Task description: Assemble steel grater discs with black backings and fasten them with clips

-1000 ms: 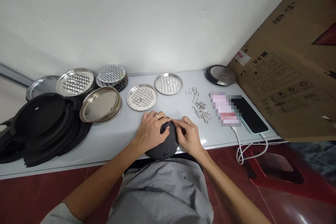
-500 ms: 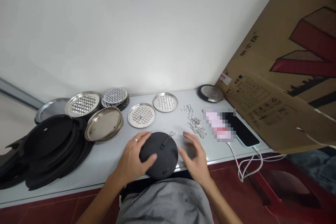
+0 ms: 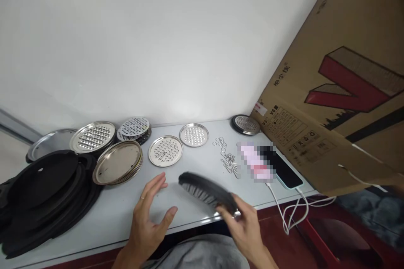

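Note:
A round black grater (image 3: 205, 190) is tilted up off the table, its rim gripped on the right by my right hand (image 3: 241, 222). Its slatted metal side faces down toward me and is partly blurred. Apart from it, to the left, my left hand (image 3: 150, 214) is open with fingers and thumb spread, holding nothing. Two round metal grater plates, one with small holes (image 3: 166, 151) and one with slots (image 3: 194, 135), lie on the table beyond my hands. To the right of them is a loose pile of small metal rings and clips (image 3: 229, 162).
Stacked metal discs (image 3: 118, 162), more grater plates (image 3: 93, 136) and large black plastic parts (image 3: 44, 193) fill the left side. On the right are a phone (image 3: 285, 172) with white cables (image 3: 287, 214), another round grater (image 3: 246, 124) and a big cardboard box (image 3: 315, 134).
The black grater lay flat between both hands; now my right hand has lifted and tipped it, showing its metal side. My left hand has let go and moved left. The view has shifted slightly.

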Demonstrator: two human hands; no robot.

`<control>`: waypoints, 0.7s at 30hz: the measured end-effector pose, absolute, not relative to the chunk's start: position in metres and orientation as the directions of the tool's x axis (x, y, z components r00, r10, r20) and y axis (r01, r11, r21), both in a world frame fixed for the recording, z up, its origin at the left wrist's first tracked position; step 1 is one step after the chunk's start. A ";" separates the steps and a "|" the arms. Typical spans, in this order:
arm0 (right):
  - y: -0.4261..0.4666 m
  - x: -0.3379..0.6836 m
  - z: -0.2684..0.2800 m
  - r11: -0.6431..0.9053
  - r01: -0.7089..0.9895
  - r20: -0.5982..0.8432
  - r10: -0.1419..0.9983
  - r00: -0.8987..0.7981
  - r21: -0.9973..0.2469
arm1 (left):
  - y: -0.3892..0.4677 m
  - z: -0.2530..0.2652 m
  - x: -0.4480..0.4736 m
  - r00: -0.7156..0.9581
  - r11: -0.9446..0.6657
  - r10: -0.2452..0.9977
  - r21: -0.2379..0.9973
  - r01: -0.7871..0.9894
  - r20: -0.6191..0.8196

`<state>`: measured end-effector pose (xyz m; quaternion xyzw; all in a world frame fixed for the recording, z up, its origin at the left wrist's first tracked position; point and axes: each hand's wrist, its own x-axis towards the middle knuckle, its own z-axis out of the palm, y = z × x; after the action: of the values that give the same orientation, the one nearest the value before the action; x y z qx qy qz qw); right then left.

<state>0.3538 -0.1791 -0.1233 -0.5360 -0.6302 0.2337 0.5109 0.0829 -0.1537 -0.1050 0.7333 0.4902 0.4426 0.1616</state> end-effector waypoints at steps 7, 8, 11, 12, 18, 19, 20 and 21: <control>-0.067 0.425 -0.085 0.009 -0.320 -0.182 0.808 0.561 -0.947 | -0.135 -0.134 0.093 0.184 -0.432 0.891 0.645 0.631 0.416; -0.046 0.440 -0.081 0.001 -0.331 -0.203 0.788 0.581 -0.944 | -0.135 -0.138 0.093 0.197 -0.424 0.895 0.628 0.653 0.399; 0.011 0.479 -0.075 -0.060 -0.360 -0.290 0.718 0.632 -0.931 | -0.136 -0.142 0.094 0.225 -0.413 0.902 0.590 0.693 0.367; 0.026 0.489 -0.076 -0.083 -0.366 -0.315 0.703 0.638 -0.927 | -0.137 -0.141 0.094 0.231 -0.411 0.904 0.584 0.700 0.359; 0.068 0.508 -0.089 -0.215 -0.336 -0.383 0.705 0.597 -0.917 | -0.139 -0.139 0.096 0.269 -0.416 0.905 0.552 0.723 0.330; 0.071 0.507 -0.091 -0.232 -0.311 -0.379 0.712 0.591 -0.922 | -0.139 -0.139 0.096 0.270 -0.414 0.906 0.552 0.724 0.325; 0.072 0.506 -0.093 -0.248 -0.279 -0.370 0.717 0.591 -0.928 | -0.139 -0.139 0.096 0.270 -0.410 0.908 0.554 0.724 0.319; 0.073 0.505 -0.095 -0.265 -0.241 -0.358 0.718 0.597 -0.934 | -0.139 -0.140 0.096 0.270 -0.407 0.910 0.557 0.724 0.315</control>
<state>0.5050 0.0733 -0.0946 -0.6793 -0.1755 0.4133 0.5804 0.0960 -0.1392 -0.1396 0.7821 0.5223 0.3035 0.1533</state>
